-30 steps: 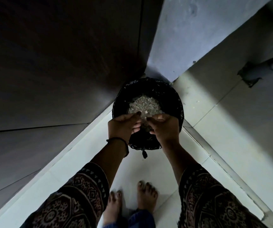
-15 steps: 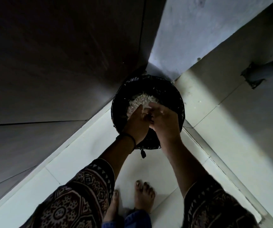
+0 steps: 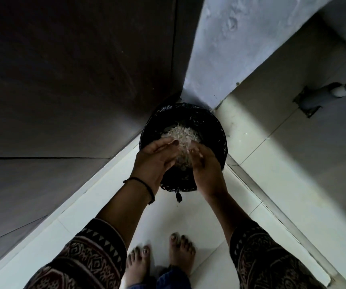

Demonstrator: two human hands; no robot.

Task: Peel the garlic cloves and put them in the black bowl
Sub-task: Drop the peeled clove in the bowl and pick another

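Observation:
A round bin lined with a black bag (image 3: 214,126) stands on the floor in the corner. A pale heap of garlic skins (image 3: 180,132) lies inside it. My left hand (image 3: 155,157) and my right hand (image 3: 205,163) hover over the bin's near side, palms facing each other with fingers fairly straight. Bits of skin blur between them, above the heap. Neither hand grips anything. No garlic cloves and no black bowl are in view.
Dark cabinet panels (image 3: 63,101) rise on the left and a grey wall (image 3: 241,49) stands behind the bin. White floor tiles (image 3: 188,215) run under my bare feet (image 3: 161,259). A grey pipe (image 3: 324,94) enters the right wall.
My hands were pressed together over the bin half a second ago; now they have drawn apart and back toward me, palms open, with loose skins dropping between them.

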